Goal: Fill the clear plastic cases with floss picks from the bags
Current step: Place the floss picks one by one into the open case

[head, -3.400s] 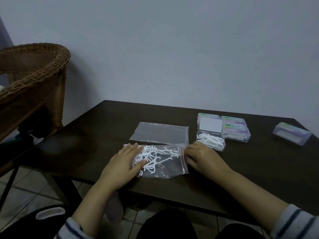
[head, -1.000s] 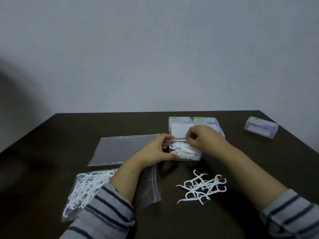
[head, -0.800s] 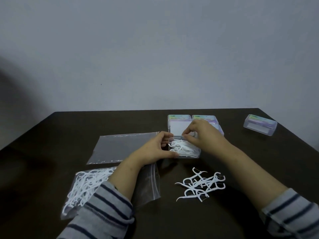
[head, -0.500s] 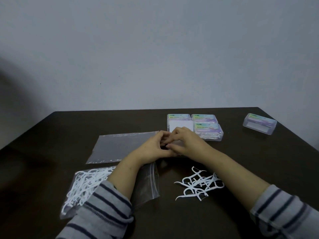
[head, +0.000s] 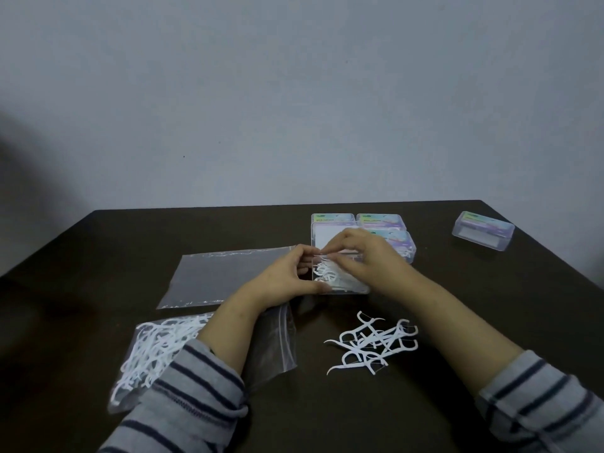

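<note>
An open clear plastic case point(head: 351, 288) with white floss picks in it sits mid-table, its lid point(head: 324, 236) standing up behind. My left hand point(head: 283, 278) grips the case's left side, thumb along the front edge. My right hand point(head: 366, 256) hovers over the case with fingertips pinched together on the picks at its back edge. A loose pile of floss picks point(head: 376, 342) lies on the table in front. A zip bag of floss picks point(head: 157, 348) lies at the front left, partly under my left forearm.
A flat, empty zip bag point(head: 225, 276) lies left of the case. Three closed cases point(head: 380, 221) with coloured labels stand behind it, and one more closed case point(head: 483, 230) sits at the far right. The dark table point(head: 490, 305) meets a plain wall.
Over three seconds, picks came out of the bag onto the table and both hands moved to the open case. In the last half second my right hand lifted off the case, showing the picks.
</note>
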